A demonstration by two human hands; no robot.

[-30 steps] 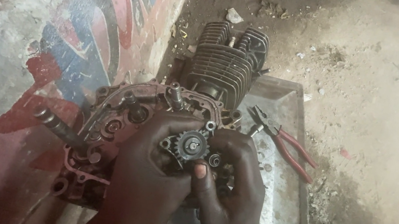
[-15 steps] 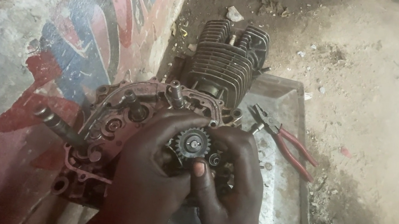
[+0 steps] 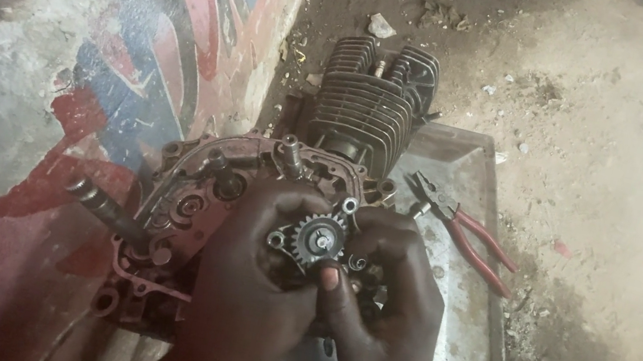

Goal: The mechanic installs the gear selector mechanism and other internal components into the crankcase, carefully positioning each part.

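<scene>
Hardly anything moved: both hands (image 3: 317,303) still pinch the small gear (image 3: 320,240) against the engine case (image 3: 187,192).

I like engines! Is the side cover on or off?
Off. The engine case lies open, its inner holes and shafts bare, while both hands hold a small gear.

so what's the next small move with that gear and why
Probably press the gear squarely down its shaft. Both the left hand and right hand pinch it over the open crankcase, and it appears to sit proud of the case.
</scene>
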